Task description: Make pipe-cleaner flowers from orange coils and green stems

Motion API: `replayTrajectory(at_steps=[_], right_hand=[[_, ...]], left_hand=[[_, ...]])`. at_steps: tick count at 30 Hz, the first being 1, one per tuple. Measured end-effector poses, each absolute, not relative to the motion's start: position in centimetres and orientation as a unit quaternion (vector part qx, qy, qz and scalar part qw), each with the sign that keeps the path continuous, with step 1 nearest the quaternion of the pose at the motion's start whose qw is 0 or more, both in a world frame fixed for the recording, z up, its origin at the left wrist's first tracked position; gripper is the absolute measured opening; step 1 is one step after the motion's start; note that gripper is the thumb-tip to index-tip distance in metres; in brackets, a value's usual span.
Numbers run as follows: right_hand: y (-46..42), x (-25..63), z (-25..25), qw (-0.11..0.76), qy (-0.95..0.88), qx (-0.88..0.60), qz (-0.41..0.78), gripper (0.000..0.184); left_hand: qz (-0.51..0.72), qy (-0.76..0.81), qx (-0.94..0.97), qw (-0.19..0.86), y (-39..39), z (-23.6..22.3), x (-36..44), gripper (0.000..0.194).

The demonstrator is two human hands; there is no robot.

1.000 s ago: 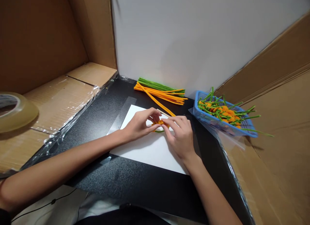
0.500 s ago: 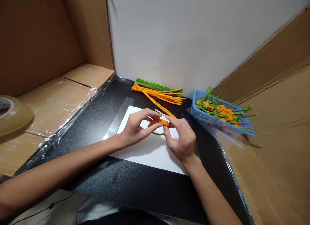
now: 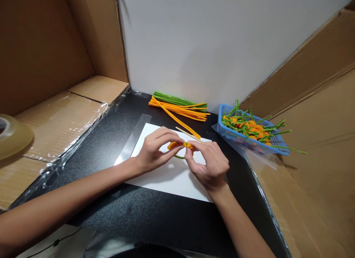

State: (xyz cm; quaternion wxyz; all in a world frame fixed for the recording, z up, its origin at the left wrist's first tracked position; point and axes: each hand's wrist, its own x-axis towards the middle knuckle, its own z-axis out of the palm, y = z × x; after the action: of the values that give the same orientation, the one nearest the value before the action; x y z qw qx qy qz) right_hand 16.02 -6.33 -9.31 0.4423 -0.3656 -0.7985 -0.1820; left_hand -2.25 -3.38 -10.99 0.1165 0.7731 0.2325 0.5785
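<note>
Between my two hands is a coiled orange pipe cleaner piece (image 3: 173,144) with a bit of green at its middle. A green pipe cleaner stem (image 3: 179,157) curves out below it. My left hand (image 3: 155,147) pinches its left part between thumb and fingers. From the right, my right hand (image 3: 208,160) pinches the other end with thumb and forefinger. Both hands are over a white sheet of paper (image 3: 169,180). Just beyond the fingers lies a thin wooden stick (image 3: 184,132), its near end by my right hand.
Orange pipe cleaners (image 3: 180,110) and green pipe cleaners (image 3: 172,98) lie at the back of the black table (image 3: 111,128). At the right, a blue basket (image 3: 230,134) holds several orange and green twisted pieces. A tape roll (image 3: 20,137) sits on cardboard at the left.
The orange piece has been turned between my fingers, so its green middle now shows. My right hand has shifted slightly right and down. The view has moved a little.
</note>
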Motion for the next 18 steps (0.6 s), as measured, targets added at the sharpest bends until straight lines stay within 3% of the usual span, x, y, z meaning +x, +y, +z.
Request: replayTrajectory(at_steps=[12, 18], right_hand=[[-6.42, 15.5, -9.45, 0.476, -0.78, -0.386, -0.126, 0.018], [-5.85, 16.0, -9.65, 0.488, -0.749, -0.447, 0.013, 0.025]], left_hand=[[0.589, 0.262, 0.754, 0.124, -3.48, -11.1, -2.07, 0.007], [0.602, 0.304, 0.724, 0.145, -3.18, -11.95, -2.04, 0.01]])
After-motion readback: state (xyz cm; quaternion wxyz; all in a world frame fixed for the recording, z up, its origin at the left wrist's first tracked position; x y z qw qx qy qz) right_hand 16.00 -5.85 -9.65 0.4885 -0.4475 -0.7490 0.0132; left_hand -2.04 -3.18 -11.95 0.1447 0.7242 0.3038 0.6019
